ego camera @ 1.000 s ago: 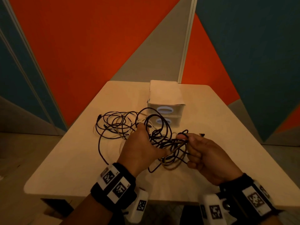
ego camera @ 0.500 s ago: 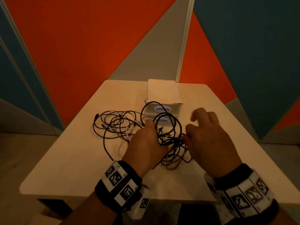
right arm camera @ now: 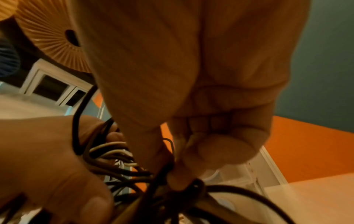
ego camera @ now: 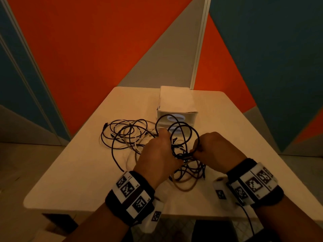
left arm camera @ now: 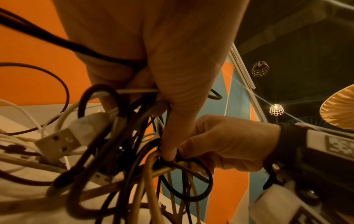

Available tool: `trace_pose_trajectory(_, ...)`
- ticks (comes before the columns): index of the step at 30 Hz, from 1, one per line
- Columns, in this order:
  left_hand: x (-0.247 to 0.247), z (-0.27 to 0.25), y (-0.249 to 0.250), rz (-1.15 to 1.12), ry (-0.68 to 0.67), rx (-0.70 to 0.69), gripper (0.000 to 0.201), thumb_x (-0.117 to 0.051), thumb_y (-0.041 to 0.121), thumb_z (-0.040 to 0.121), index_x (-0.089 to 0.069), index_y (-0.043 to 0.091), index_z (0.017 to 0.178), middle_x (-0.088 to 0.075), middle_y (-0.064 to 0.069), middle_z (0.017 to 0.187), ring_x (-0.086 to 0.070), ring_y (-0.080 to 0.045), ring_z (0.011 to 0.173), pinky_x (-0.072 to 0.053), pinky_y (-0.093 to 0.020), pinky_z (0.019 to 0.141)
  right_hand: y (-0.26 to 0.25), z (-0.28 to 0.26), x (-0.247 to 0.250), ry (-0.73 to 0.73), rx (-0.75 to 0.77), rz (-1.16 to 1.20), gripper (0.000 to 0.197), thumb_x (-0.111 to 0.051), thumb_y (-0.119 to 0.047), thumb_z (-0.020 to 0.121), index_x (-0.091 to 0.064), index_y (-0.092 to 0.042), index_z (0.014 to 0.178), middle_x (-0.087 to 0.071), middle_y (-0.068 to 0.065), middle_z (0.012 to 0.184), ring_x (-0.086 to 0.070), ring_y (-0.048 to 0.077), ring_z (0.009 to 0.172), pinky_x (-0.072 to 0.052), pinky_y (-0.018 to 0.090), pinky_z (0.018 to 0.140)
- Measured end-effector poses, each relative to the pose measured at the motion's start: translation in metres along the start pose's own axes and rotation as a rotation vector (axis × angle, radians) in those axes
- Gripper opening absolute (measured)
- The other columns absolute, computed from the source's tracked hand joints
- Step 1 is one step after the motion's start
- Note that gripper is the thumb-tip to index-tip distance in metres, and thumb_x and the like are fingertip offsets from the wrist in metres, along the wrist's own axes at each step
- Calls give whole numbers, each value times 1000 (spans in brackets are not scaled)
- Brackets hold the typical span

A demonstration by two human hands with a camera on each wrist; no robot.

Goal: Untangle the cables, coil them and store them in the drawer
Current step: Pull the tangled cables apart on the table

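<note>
Left hand point(ego camera: 158, 157): fingers curled round a lifted bundle of the cables point(ego camera: 183, 151), likely anchoring the knot so strands can be drawn free.
Right hand point(ego camera: 215, 148): thumb and fingers pinch dark strands at the knot's 3 o'clock side, apparently to tease one out.
Loose loops: spread on the table point(ego camera: 73, 172) at the hands' 10 o'clock, still tangled.
Drawer unit point(ego camera: 176, 109): at 12 o'clock beyond the hands, both drawers closed; storing looks far off.

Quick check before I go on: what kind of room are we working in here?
Likely a staged studio or office corner, not a home: orange wall panels, a bare table with a small drawer unit, and caged ceiling lamps.
</note>
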State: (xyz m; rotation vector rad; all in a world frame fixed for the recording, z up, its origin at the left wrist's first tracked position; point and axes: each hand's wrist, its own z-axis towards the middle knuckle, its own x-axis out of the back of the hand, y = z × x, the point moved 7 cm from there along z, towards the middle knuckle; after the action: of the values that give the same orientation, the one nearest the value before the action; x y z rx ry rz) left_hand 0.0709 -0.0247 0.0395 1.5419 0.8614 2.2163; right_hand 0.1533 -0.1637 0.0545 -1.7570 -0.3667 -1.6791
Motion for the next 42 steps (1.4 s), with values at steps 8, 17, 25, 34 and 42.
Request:
trace_pose_trajectory(8,2,3,-7,68,-65,-6,78,-96,41,65,-44,20,119,-69,0,101,-69,-19,90,-61,-43,76,19,-6,-9,-174,-292,410,33,-51,-25,100,-61,2,82,-71,15,76,-69,20,57,-60,37,67)
trace_pose_trajectory(17,37,4,-33,-154,63,68,57,-96,32,66,-50,20,96,-63,8,85,-62,-8,76,-48,-18,60,42,-34,-19,17,-615,2202,16,-38,-12,80,-48,-9,68,-66,14,79,-65,22,90,-58,43,79)
trace_pose_trajectory(25,23,-4,-18,-207,-33,45,63,-98,27,61,-42,34,90,-65,4,94,-68,-13,84,-56,-31,68,32,-36,-40,-256,-652,1486,38,-63,-33,94,-63,-5,68,-54,9,59,-36,7,34,-32,17,30)
trace_pose_trajectory(34,39,3,-44,-452,5,134,37,-87,9,74,-53,11,89,-69,-13,77,-69,-24,63,-52,-35,58,33,-35,-41,-206,-685,2011,11,-50,-3,83,-57,3,89,-62,15,76,-59,11,49,-55,20,47)
trace_pose_trajectory(42,54,11,-65,-425,54,181,34,-72,-4,78,-58,-4,109,-71,-26,88,-70,-28,64,-58,-40,58,70,-58,-34,434,-496,2616,54,-57,14,62,-48,-7,111,-60,5,87,-59,11,73,-48,22,66)
